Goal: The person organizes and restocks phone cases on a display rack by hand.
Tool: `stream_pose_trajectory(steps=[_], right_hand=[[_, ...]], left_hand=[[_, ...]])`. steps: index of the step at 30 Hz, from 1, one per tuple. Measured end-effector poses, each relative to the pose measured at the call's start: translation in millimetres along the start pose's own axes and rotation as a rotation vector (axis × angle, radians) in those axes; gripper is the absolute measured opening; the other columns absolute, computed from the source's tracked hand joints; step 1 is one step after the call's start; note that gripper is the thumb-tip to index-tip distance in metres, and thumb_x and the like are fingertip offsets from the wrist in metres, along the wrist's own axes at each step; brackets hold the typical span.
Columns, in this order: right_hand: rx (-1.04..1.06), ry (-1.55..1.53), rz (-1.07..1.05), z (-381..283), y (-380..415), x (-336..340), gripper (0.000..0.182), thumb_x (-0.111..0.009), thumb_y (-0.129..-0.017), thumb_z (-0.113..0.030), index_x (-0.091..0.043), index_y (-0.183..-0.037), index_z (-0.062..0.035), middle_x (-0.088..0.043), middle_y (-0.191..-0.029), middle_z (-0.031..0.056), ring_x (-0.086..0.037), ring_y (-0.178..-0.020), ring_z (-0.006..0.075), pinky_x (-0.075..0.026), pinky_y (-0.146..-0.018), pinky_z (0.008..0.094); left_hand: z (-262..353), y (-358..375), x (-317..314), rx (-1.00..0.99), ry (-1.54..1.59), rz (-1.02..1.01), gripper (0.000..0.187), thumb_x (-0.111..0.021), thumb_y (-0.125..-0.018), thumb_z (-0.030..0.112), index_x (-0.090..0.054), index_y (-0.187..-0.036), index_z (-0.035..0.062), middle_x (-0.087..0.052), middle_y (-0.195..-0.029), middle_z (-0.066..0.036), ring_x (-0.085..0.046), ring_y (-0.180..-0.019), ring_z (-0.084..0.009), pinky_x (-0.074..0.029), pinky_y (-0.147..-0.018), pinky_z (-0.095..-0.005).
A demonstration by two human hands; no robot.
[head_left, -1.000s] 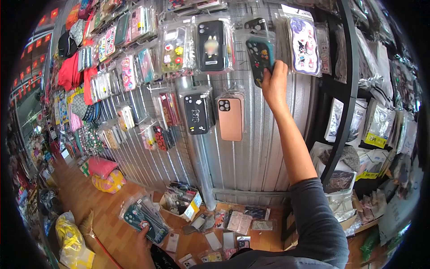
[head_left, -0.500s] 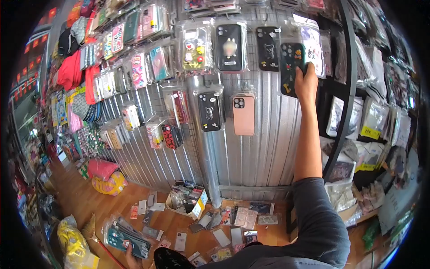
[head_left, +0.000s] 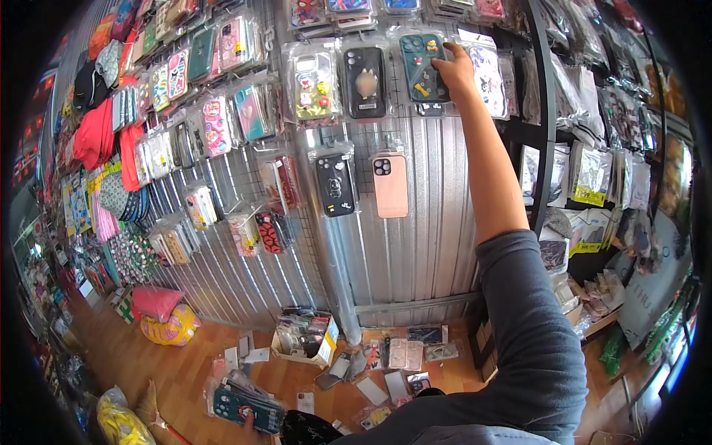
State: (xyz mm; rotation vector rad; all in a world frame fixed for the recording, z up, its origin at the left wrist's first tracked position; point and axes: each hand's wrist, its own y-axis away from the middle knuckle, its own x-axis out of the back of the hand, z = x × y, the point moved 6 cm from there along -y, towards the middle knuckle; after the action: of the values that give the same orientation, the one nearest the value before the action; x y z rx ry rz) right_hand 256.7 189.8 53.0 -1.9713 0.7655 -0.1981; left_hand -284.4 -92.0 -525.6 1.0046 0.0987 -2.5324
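My right hand (head_left: 455,68) grips the right edge of a dark green phone case (head_left: 423,67) with small yellow figures, in clear packaging. It is held up at the wall rack, in front of a black case whose lower edge shows below it. A black case (head_left: 366,83) hangs to its left and a white patterned pack (head_left: 486,74) to its right. Low at the bottom, my left hand (head_left: 249,424) holds a stack of packaged phone cases (head_left: 239,405), a dark green one on top. Only part of that hand shows.
Below the rack hang a black case (head_left: 335,184) and a pink case (head_left: 390,185). A cardboard box (head_left: 302,337) of packaged cases stands on the wooden floor, with loose packs around it. A black shelf post (head_left: 545,141) rises at the right; a broom (head_left: 152,408) lies lower left.
My right hand has moved left and up with the green case, from in front of the white patterned pack to over the black case. My left hand and its stack appear further right and lower.
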Motion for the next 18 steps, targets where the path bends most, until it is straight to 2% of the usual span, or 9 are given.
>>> stream_pose_trajectory(steps=[5, 7, 8, 11, 12, 15, 17, 18], right_hand=[[-0.054, 0.003, -0.03, -5, -8, -5, 0.05, -0.065, -0.064, -0.003, -0.051, -0.113, -0.0049, -0.059, -0.099, 0.0191, -0.059, -0.081, 0.0245, -0.047, -0.069, 0.0318], [-0.056, -0.084, 0.006, 0, -12, -1, 0.048, -0.064, -0.066, -0.002, -0.051, -0.113, -0.0033, -0.06, -0.092, 0.0158, -0.058, -0.072, 0.0174, -0.047, -0.061, 0.0281], [-0.075, -0.118, -0.007, 5, -14, -2, 0.048, -0.064, -0.066, -0.001, -0.052, -0.112, -0.0027, -0.06, -0.092, 0.0156, -0.058, -0.071, 0.017, -0.047, -0.06, 0.0283], [-0.096, -0.085, -0.04, 10, -17, -2, 0.051, -0.066, -0.064, -0.003, -0.052, -0.113, -0.0032, -0.06, -0.095, 0.0165, -0.059, -0.076, 0.021, -0.046, -0.064, 0.0299], [-0.039, -0.014, -0.039, 9, -23, -2, 0.048, -0.065, -0.064, -0.005, -0.054, -0.111, -0.0035, -0.061, -0.093, 0.016, -0.059, -0.077, 0.0206, -0.046, -0.065, 0.03], [-0.05, 0.081, -0.113, -9, -25, 1, 0.045, -0.064, -0.064, -0.006, -0.056, -0.108, -0.0032, -0.062, -0.089, 0.0157, -0.059, -0.075, 0.0206, -0.046, -0.064, 0.0303], [-0.02, 0.127, -0.107, -10, -30, 4, 0.044, -0.064, -0.064, -0.006, -0.056, -0.108, -0.0023, -0.062, -0.087, 0.0157, -0.059, -0.074, 0.0211, -0.046, -0.063, 0.0305], [-0.071, 0.063, -0.146, -6, -31, 7, 0.044, -0.064, -0.064, -0.007, -0.056, -0.108, -0.0023, -0.062, -0.088, 0.0155, -0.06, -0.073, 0.021, -0.046, -0.063, 0.03]], left_hand=[[10, 17, 17, -0.012, 0.034, 0.118, 0.025, -0.045, -0.086, 0.029, -0.049, -0.086, 0.0043, -0.052, -0.076, -0.009, -0.044, -0.061, -0.0175, -0.044, -0.065, -0.0357], [16, 30, 21, -0.018, 0.05, 0.198, 0.027, -0.044, -0.087, 0.03, -0.05, -0.083, 0.0043, -0.053, -0.072, -0.009, -0.043, -0.058, -0.0166, -0.044, -0.063, -0.0354], [19, 37, 20, -0.02, 0.052, 0.243, 0.027, -0.043, -0.087, 0.03, -0.05, -0.082, 0.0043, -0.053, -0.071, -0.009, -0.043, -0.056, -0.0162, -0.044, -0.062, -0.0352], [30, 61, 8, -0.016, 0.069, 0.411, 0.031, -0.042, -0.088, 0.032, -0.051, -0.077, 0.0042, -0.053, -0.066, -0.009, -0.042, -0.05, -0.0149, -0.045, -0.058, -0.0347], [35, 70, 0, -0.013, 0.074, 0.47, 0.032, -0.042, -0.088, 0.032, -0.052, -0.075, 0.0042, -0.053, -0.064, -0.009, -0.041, -0.048, -0.0145, -0.045, -0.057, -0.0345], [49, 95, -24, -0.006, 0.088, 0.617, 0.037, -0.04, -0.089, 0.033, -0.053, -0.071, 0.0042, -0.054, -0.059, -0.008, -0.04, -0.043, -0.0132, -0.046, -0.054, -0.034], [49, 99, -25, -0.008, 0.092, 0.644, 0.036, -0.04, -0.089, 0.033, -0.053, -0.072, 0.0044, -0.054, -0.06, -0.008, -0.04, -0.044, -0.0132, -0.045, -0.054, -0.0341], [46, 93, -15, -0.016, 0.087, 0.614, 0.033, -0.041, -0.088, 0.032, -0.053, -0.074, 0.0047, -0.053, -0.063, -0.008, -0.041, -0.047, -0.0137, -0.045, -0.056, -0.0344]])
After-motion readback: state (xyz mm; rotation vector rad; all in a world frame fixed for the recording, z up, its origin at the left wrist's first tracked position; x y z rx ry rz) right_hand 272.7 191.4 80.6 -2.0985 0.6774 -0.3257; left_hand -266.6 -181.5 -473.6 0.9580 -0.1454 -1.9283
